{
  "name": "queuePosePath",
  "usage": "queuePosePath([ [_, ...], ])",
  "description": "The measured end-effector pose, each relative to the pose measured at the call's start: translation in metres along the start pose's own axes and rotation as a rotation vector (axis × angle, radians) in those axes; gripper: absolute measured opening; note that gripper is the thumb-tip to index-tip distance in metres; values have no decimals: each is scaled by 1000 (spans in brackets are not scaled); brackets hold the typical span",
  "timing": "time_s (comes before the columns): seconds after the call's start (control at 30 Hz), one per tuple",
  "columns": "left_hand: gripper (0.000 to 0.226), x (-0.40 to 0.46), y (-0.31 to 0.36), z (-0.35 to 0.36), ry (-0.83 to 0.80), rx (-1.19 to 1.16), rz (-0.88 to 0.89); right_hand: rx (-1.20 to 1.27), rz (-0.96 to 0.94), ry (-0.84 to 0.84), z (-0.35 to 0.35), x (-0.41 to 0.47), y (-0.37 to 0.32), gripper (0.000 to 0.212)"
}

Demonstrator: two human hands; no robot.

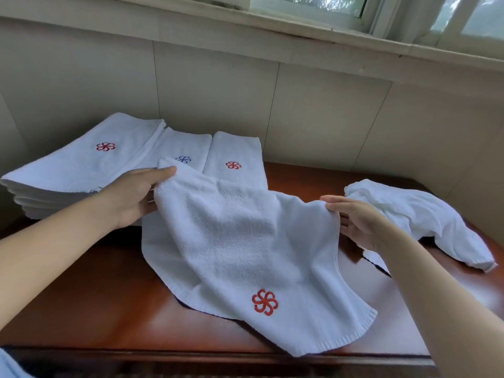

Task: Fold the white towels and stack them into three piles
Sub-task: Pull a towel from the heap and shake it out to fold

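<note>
**White terry lifted by its far edge, ready for the first fold**

White terry, with a red pinwheel emblem (pixel 264 302) near its front hem, makes up the towel in hand (pixel 245 241). It is held up by its far edge while its near end trails on the reddish-brown tabletop (pixel 95 296). The left hand (pixel 133 197) has its grip pinching the far-left corner, fingers on top; the right hand (pixel 354 222) pinches the far-right corner, thumb and forefinger pressed onto the hem.

To fold well, I judge both corners should be kept level and taut, so that the sag between them goes, then carried to meet the near hem squarely before the crease is smoothed flat.

No containers are in view. Three folded piles stand against the wall: a tall left pile (pixel 81 170), a middle pile (pixel 185 148) with a blue emblem, and a right pile (pixel 234 159), all close together. A crumpled unfolded towel (pixel 420 219) lies to the right, just beyond the right hand.
</note>
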State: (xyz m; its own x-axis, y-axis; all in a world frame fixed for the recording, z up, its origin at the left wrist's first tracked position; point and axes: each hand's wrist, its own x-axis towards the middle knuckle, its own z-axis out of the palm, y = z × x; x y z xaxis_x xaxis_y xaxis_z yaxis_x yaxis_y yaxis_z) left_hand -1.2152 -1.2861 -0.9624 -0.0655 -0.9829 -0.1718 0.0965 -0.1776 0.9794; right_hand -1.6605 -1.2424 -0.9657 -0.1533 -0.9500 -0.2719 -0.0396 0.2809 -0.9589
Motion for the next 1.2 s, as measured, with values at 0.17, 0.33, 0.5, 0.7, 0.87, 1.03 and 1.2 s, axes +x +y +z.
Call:
queuePosePath([
  [0.17, 13, -38, 37, -6, 10, -188, 12, 182, -101, 115, -5, -43, -39, 30],
  [0.33, 14, -79, 120, -10, 17, -299, 154, 215, -355, 173, -2, -111, -135, 33],
  [0.5, 16, -110, 185, -11, 22, -253, 266, 294, -531, 58, -9, -168, -196, 32],
  [0.7, 20, -120, 195, 2, 18, -80, 226, 47, -292, 66, 21, -165, -181, 14],
  [0.87, 15, -112, 194, -5, 78, -75, 224, 169, -275, -74, 17, -154, -181, 19],
  [1.03, 11, -100, 189, -15, 105, 9, 174, 95, -319, 46, 23, -139, -182, 27],
  [1.2, 13, -88, 186, -29, 195, -6, 102, -7, -415, 136, 15, -127, -184, 29],
])
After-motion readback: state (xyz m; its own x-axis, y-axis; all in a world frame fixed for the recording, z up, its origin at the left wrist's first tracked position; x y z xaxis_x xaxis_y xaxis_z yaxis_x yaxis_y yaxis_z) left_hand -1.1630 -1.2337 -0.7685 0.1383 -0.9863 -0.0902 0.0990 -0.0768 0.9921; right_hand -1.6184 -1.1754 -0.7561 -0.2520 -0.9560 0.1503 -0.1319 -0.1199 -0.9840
